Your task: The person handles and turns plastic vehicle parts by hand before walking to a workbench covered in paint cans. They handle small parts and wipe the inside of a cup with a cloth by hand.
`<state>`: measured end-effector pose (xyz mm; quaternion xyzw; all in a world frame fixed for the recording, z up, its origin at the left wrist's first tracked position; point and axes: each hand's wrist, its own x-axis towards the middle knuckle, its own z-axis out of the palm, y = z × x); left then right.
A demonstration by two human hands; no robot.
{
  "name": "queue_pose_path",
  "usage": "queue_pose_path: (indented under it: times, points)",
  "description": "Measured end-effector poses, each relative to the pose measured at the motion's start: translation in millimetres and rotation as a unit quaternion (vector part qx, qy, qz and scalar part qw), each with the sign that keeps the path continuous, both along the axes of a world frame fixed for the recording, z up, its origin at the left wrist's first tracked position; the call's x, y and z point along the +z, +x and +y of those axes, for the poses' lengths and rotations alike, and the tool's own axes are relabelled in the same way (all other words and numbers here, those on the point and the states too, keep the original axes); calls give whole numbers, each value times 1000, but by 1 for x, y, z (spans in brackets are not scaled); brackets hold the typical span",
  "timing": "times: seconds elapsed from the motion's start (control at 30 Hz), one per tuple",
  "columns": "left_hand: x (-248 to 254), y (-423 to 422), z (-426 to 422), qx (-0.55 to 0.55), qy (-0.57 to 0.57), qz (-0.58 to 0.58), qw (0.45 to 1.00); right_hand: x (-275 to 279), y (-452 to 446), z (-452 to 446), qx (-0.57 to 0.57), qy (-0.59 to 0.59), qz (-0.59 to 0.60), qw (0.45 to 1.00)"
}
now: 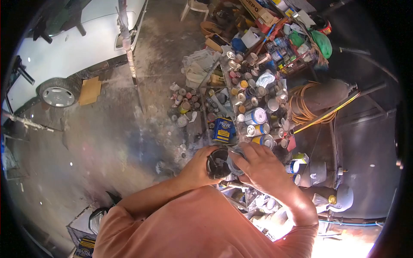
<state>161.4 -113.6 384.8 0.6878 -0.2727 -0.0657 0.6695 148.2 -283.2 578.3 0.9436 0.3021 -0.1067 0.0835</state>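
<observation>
In front of my chest my left hand [198, 168] is closed around the side of an open can [217, 164] with a dark, smeared inside. My right hand [263, 167] grips a grey, round-rimmed container or lid [236, 161] from above. This grey piece sits right against the can's right side; whether it is a lid or a second cup I cannot tell. Just beyond both hands stands a blue and yellow PRIME tin [223, 130]. Paint cans [258, 129] lie close to my right hand's fingers.
A bench [234, 101] crowded with cans and jars runs away from me. More small cans [185, 106] stand on the stained floor. At right are a gas cylinder [329, 93] with a coiled hose [303, 101]. A white car [81, 32] and an upright post [126, 38] are at left.
</observation>
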Motion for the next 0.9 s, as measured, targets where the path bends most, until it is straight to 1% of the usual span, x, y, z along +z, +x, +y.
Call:
queue_pose_path:
  times: [0.03, 0.13, 0.23, 0.3, 0.33, 0.43, 0.5, 0.53, 0.63, 0.67, 0.77, 0.8, 0.9]
  points:
    - [-1, -1, -2, 2, -2, 16, 1000, -4, -3, -6, -20, 17, -4, 1000]
    - [-6, -2, -10, -39, -35, 85, 995, -20, -17, -23, -76, 70, -15, 995]
    - [-4, -1, -20, -42, -39, 80, 995, -35, -28, -43, -117, 134, -43, 983]
    - [-1, -1, -29, -35, -17, 61, 997, -49, -36, -58, -144, 186, -70, 969]
    - [0, 1, -34, -33, -5, 50, 998, -57, -41, -65, -157, 217, -82, 960]
    - [-11, -4, -55, -45, -66, 130, 988, -84, -55, -85, -199, 299, -126, 925]
    - [-14, -9, -68, -28, -69, 122, 990, -99, -63, -94, -225, 337, -160, 900]
    - [-14, -10, -74, -20, -71, 117, 990, -108, -67, -104, -239, 366, -157, 885]
    - [-29, -12, -88, -29, -49, 88, 995, -124, -79, -126, -289, 421, -189, 839]
    - [-30, -14, -92, -25, -16, 78, 996, -125, -82, -137, -305, 429, -185, 830]
    - [-32, -25, -103, 4, -18, 100, 995, -138, -96, -179, -389, 429, -141, 803]
    - [-38, -25, -104, -5, -2, 83, 997, -142, -100, -192, -418, 420, -147, 792]
    - [-33, -35, -113, 34, 1, 105, 994, -176, -107, -237, -459, 416, -192, 761]
